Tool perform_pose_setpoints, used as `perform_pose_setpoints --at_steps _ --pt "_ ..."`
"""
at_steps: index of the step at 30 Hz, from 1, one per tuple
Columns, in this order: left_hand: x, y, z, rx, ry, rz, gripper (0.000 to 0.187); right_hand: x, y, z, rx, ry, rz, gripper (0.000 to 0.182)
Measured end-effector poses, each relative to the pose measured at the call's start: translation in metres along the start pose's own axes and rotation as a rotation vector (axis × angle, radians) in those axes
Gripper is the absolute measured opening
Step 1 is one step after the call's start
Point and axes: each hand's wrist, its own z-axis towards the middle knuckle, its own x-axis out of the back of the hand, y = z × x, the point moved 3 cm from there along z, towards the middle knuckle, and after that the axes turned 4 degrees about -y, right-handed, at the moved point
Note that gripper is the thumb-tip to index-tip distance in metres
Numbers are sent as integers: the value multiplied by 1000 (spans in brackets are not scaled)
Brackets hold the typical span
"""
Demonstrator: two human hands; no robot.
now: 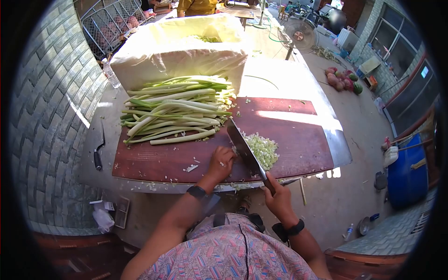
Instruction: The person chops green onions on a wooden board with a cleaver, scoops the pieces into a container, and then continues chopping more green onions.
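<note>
On the board (294, 140) lie stalks (182, 107), likely light, crisp and slightly slippery, best held mid-length. The knife (243, 145), probably stiff and weighty, slants beside the bits (263, 151), which should scatter easily. The right hand (276, 195)'s fingers wrap the handle (267, 184); the left hand (222, 162) curls near the knife, whether pinching anything I cannot tell.

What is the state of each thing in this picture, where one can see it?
Right hand: closed on the large knife.
Left hand: curled; what it holds, if anything, is hidden.
Large knife: held beside the chopped pieces.
Chopped pieces: cut small, heaped.
Long stalks: piled.
Cutting board: partly covered.
Small knife: lying, not held.
Lined box: open.
</note>
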Motion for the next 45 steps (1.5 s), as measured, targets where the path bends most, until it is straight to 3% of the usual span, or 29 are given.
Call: perform_pose_setpoints --at_steps 6,11,15,20,27,29,33,36,38,45 --pt "-8 0 7 5 -43 -83 10 13 8 -12 -35 92 85 51" --pt "-19 1 12 -5 22 -95 12 30 -17 -22 15 -42 -68 49" --pt "-16 1 15 -16 -53 -66 15 25 -10 -22 87 -3 -66 51" --pt "-16 -1 12 -3 -69 -76 19 2 -16 11 -33 -167 -141 59" --pt "-8 3 8 -60 -91 -100 17 -22 -5 31 0 -105 -209 61" --pt "-3 4 3 132 -86 -216 16 -18 3 28 -71 -11 -42 58" --pt "-3 2 3 167 -6 -159 19 3 5 14 -73 47 17 54" --pt "-5 1 3 83 0 -76 20 17 -6 -3 21 87 50 51" --pt "-1 3 4 71 -21 42 17 24 -13 -12 10 1 -20 50" --pt "-1 4 6 50 1 7 12 32 -16 -26 -8 -78 -82 49"
